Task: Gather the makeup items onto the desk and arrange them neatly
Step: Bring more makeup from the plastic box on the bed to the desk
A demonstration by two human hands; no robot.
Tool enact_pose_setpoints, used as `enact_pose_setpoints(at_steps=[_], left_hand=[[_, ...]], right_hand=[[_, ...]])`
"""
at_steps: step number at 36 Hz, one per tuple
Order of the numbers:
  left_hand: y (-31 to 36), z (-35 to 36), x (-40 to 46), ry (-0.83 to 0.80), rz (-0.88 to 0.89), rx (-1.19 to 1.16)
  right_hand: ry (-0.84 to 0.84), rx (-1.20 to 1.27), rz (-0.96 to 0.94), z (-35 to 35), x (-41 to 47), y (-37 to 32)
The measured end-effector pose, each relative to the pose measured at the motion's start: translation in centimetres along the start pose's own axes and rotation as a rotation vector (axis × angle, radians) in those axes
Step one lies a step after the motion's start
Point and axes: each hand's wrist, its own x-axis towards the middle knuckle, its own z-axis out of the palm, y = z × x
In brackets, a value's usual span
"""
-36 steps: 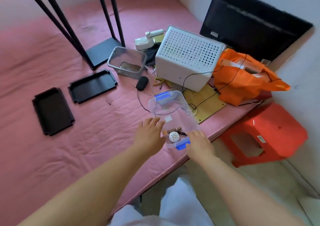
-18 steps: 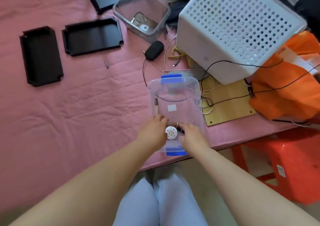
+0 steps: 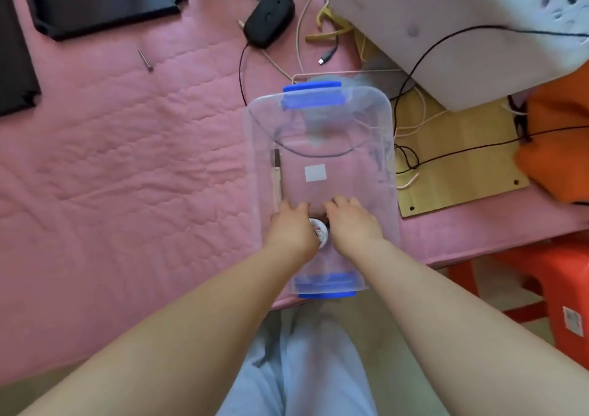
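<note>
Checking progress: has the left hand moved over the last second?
Yes: the left hand went from the clear box's left rim into it, beside the white jar.

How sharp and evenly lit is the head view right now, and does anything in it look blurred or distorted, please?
Head view: soft, even daylight with no hard shadows; wide-angle bending stretches both forearms toward the bottom corners; the clear box shows faint sheen, and its blue clips look smeared; the white perforated crate and orange bag are soft at the edge; the left hand and right hand are fairly crisp.
</note>
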Motion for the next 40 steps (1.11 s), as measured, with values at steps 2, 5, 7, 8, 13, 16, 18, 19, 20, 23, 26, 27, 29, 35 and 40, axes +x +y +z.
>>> enact_pose_setpoints(at_steps=[2,5,7,8,13,16,18,19,20,23,26,27,29,35,40], left_hand=[[-0.1,0.5,0.6,0.014,-0.008,0.040],[-0.5,1.4,1.4,0.003,-0.030,0.079],[-0.5,2.0,1.8,-0.033,-0.044,0.103],[-0.5,2.2,1.9,-0.040,-0.054,0.114],[-0.4,3.2,2.4,-0.038,-0.093,0.184],[-0.3,3.8,2.7,-0.046,-0.106,0.184],[-0.3,4.0,3.0,-0.026,-0.118,0.155],[-0.3,4.1,3.2,-0.013,-0.123,0.135],[-0.4,4.2,3.3,-0.002,-0.125,0.125],[-0.4,4.4,3.7,0.019,-0.108,0.130],[-0.4,4.3,4.0,0.017,-0.091,0.133],[-0.4,4.2,4.0,0.006,-0.090,0.132],[-0.3,3.9,4.2,-0.007,-0.082,0.139],[-0.1,3.7,4.1,-0.004,-0.028,0.211],[0.0,3.6,3.9,0.054,0.053,0.366]], right_hand=[[-0.001,-0.015,0.005,0.6,0.6,0.2],[-0.011,-0.052,-0.005,1.5,1.3,0.1],[-0.003,-0.082,-0.012,2.2,1.8,0.1],[0.008,-0.091,-0.010,2.4,1.9,0.1],[0.045,-0.092,0.021,3.3,2.8,0.4],[0.052,-0.084,0.020,3.4,3.3,0.5],[0.065,-0.076,0.020,3.4,3.6,0.6],[0.073,-0.068,0.025,3.4,3.7,0.6],[0.078,-0.058,0.035,3.3,3.8,0.6],[0.071,-0.036,0.058,3.0,4.0,0.6],[0.057,-0.037,0.076,2.7,4.1,0.5],[0.053,-0.037,0.083,2.8,4.1,0.5],[0.050,-0.039,0.101,2.8,4.1,0.4],[0.039,-0.054,0.071,1.8,3.9,0.5],[0.041,-0.051,0.073,1.1,3.7,0.2]])
